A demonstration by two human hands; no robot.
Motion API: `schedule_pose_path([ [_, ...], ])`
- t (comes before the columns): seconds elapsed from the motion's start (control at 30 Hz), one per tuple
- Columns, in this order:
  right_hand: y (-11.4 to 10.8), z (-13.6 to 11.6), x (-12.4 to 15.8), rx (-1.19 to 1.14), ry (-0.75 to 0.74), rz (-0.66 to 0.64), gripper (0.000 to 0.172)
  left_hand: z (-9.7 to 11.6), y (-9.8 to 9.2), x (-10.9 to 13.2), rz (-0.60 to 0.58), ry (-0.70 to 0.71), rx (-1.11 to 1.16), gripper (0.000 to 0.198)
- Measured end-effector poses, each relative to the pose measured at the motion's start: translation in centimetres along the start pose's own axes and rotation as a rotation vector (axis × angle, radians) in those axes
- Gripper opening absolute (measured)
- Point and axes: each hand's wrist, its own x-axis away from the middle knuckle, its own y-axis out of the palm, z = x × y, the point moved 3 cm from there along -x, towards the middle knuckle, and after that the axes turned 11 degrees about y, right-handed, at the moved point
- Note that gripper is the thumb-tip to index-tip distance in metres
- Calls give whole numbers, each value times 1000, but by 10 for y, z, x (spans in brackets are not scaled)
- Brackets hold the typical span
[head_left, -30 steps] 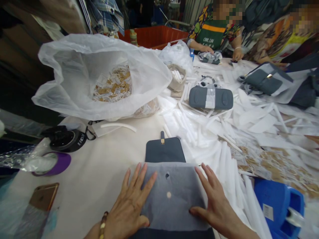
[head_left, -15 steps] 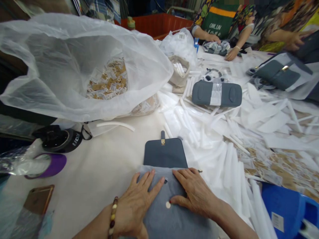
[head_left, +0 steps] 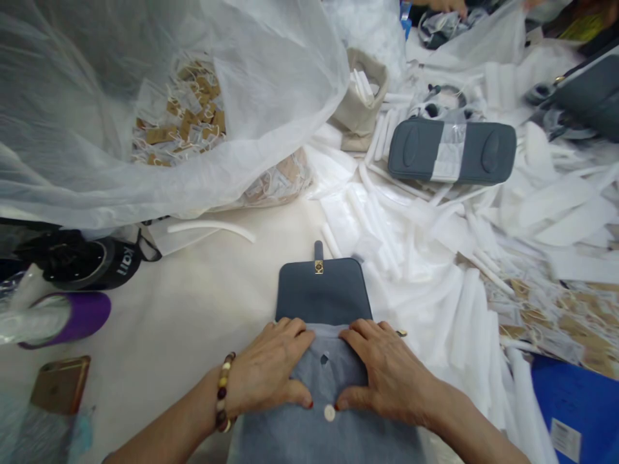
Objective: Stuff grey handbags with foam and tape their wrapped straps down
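A dark grey bag (head_left: pixel 323 293) lies in front of me with its flap turned away and a gold clasp (head_left: pixel 318 266) on the flap's strap. Thin translucent wrapping (head_left: pixel 329 438) covers the bag's body, with a small hole and a round pale sticker on it. My left hand (head_left: pixel 273 367) rests on the wrapping's upper left, fingers at its top edge and thumb spread. Mirroring it, my right hand (head_left: pixel 387 374) presses on the upper right, thumb beside the sticker. Both hands are open, laid on the wrapping.
A big plastic bag (head_left: pixel 271 129) of brown tags stands at the back left. A phone (head_left: pixel 60 385), a tape roll (head_left: pixel 89 316) and a black bottle (head_left: pixel 104 261) lie left. Another grey bag (head_left: pixel 476 151), white foam tubes (head_left: pixel 459 322) and a blue container (head_left: pixel 580 399) are right.
The view has tipped downward and closer. My left hand has shifted up to the wrapping's top edge, its thumb now on the front. My right hand stays at the upper right.
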Motion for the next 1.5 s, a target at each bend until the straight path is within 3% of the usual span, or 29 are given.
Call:
schedule_pose_path([
  [0.2,-9,-4,-15,15,45,-120,73,-11,1,-10,-4,7,36,67],
  [0.37,-10,-4,-20,6,6,-165,62,-14,0,-13,-12,60,66,64],
  [0.8,-12,-1,-15,-41,53,-232,49,-6,-11,-11,-117,10,4,57],
  [1.0,-11,1,-18,-46,47,-247,53,-16,-13,-14,-106,-36,148,55],
  [1.27,-6,6,-26,-39,30,-289,52,-18,4,-16,-37,47,-94,63],
  [1.5,1,11,-23,-45,-18,-234,57,-27,6,-6,27,-183,194,64],
])
